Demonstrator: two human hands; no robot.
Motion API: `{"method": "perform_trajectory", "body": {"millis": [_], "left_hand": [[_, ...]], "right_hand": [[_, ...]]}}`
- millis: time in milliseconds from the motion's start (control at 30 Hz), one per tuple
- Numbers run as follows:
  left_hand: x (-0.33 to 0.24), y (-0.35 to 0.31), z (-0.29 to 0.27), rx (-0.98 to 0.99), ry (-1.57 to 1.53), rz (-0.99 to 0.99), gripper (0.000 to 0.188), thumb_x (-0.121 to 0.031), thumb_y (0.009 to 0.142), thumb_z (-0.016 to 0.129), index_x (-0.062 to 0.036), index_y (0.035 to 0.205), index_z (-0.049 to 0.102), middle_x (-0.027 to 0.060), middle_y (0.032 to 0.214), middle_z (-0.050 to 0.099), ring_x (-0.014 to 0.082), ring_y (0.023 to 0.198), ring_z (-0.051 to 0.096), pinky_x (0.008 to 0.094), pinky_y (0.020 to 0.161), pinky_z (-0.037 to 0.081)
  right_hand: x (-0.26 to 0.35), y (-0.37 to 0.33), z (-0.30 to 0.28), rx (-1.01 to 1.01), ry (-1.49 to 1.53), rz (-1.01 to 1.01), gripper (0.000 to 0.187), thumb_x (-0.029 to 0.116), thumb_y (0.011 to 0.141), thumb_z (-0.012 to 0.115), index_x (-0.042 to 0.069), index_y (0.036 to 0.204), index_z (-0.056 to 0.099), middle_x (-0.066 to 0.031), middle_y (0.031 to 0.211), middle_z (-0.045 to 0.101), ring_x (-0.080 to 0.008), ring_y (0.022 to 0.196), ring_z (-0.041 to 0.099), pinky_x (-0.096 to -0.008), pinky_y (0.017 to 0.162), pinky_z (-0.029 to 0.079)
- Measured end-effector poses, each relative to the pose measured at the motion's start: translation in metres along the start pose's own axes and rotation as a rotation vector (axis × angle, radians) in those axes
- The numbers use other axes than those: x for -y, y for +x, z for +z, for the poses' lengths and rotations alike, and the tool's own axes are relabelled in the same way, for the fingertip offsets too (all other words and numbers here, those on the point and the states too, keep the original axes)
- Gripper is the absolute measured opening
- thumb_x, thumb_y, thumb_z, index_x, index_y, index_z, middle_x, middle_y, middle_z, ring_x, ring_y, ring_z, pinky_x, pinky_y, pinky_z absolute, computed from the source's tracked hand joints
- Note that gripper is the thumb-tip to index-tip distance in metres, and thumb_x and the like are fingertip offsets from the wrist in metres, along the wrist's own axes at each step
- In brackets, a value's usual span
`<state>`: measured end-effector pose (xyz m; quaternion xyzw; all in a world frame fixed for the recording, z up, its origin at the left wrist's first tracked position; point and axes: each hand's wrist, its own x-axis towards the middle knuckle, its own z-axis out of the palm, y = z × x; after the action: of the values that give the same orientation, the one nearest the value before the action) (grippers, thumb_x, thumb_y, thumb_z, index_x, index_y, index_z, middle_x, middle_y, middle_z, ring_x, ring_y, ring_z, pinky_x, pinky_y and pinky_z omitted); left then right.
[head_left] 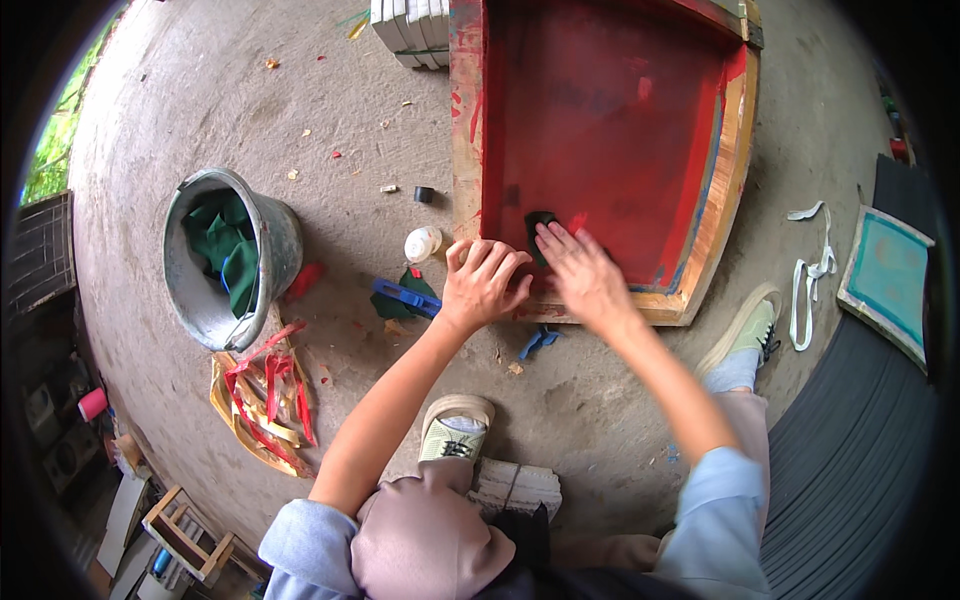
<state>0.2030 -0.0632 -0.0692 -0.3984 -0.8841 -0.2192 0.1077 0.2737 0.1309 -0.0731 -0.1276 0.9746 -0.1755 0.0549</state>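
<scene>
A large screen-printing frame (740,180) with wooden sides and red-stained mesh lies in front of me. My left hand (480,285) is closed over its near left corner, fingers curled on the wood. Inside the frame, my right hand (585,275) presses a small dark green cloth (540,235) against the red mesh. Its fingers lie nearly straight and together, partly hiding the cloth. Close to my left hand are a blue-handled tool (405,296) on a green scrap, a small white bottle (423,244) and a black cap (424,194).
A grey bucket (282,240) with green cloth stands at left, beside a heap of red and yellow strips (262,400). A tied white stack (412,30) touches the frame's far left side. White straps (815,268) and a smaller teal screen (888,278) lie at right.
</scene>
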Motion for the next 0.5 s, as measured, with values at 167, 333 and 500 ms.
{"method": "perform_trajectory", "body": {"millis": [167,333,500], "left_hand": [[0.001,-0.002,-0.002,-0.002,0.01,-0.002,0.024,-0.028,0.073,0.071,-0.023,0.095,0.064,-0.0047,0.088,0.058,0.0146,0.091,0.056,0.0377,0.093,0.032],[0.003,-0.003,-0.002,-0.005,0.0,-0.009,0.022,-0.027,0.073,0.071,-0.0236,0.094,0.064,-0.0047,0.086,0.057,0.0143,0.09,0.056,0.0377,0.093,0.032],[-0.001,-0.002,0.001,-0.014,0.001,0.001,0.022,-0.027,0.072,0.072,-0.0234,0.093,0.064,-0.0048,0.085,0.057,0.0146,0.089,0.056,0.0377,0.093,0.033]], "right_hand": [[-0.03,0.012,-0.033,-0.149,-0.199,0.042,0.058,0.021,0.086,0.062,0.013,0.141,0.047,0.0016,0.149,0.043,-0.0131,0.14,0.034,-0.0505,0.118,0.018],[-0.048,0.001,-0.038,-0.042,-0.276,-0.174,0.058,0.017,0.085,0.062,0.006,0.14,0.047,-0.0036,0.149,0.043,-0.0202,0.14,0.035,-0.0499,0.116,0.023],[-0.013,-0.016,-0.008,-0.127,0.076,0.092,0.054,0.015,0.088,0.058,0.01,0.141,0.047,-0.0012,0.148,0.043,-0.018,0.139,0.037,-0.0531,0.116,0.021]]}}
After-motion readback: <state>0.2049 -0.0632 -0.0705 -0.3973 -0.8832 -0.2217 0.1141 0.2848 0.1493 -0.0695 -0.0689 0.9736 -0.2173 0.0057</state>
